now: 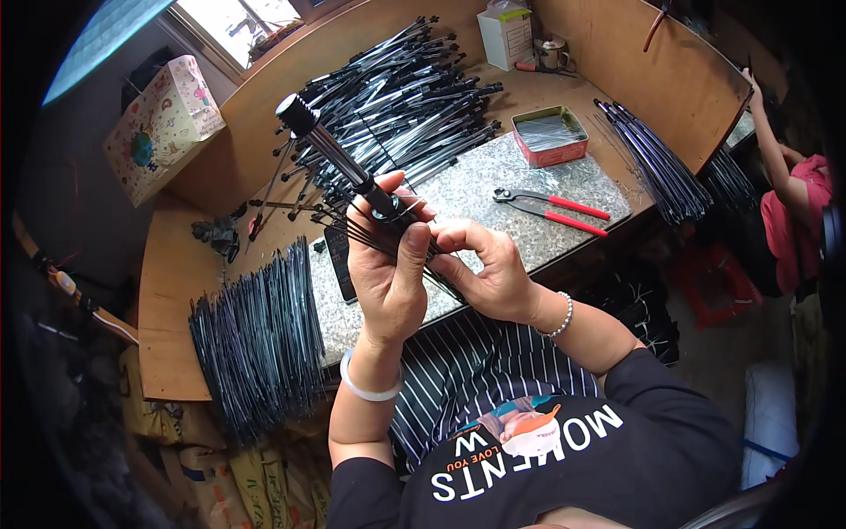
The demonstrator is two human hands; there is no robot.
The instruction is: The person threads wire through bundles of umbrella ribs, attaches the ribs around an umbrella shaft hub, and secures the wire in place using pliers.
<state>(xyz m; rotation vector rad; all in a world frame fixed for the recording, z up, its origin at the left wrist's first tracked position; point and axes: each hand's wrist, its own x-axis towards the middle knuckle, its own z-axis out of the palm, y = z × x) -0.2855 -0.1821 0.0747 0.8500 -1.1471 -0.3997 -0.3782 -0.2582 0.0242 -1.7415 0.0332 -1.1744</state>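
Observation:
Upright in my left hand (386, 278) is an umbrella frame (333, 152), with a ridged black cap on top and a metallic tube below. Its thin dark ribs (363, 231) fan out around the black collar, between my left thumb and fingers. Close against it, my right hand (495, 269) is closed, thumb and forefinger pinched at the ribs. A thin bright wire (411, 203) shows beside the collar. My fingertips hide whatever the right pinch holds. Red-handled pliers (564, 212) lie on the speckled grey board (467, 189), right of my hands.
A large heap of umbrella shafts (397, 97) covers the back. Bundled dark ribs (260, 335) overhang the left edge; another bundle (656, 163) lies right. A red tin (553, 150) holds fine wires. Wooden walls (608, 44) border the bench. Another person (793, 203) sits at far right.

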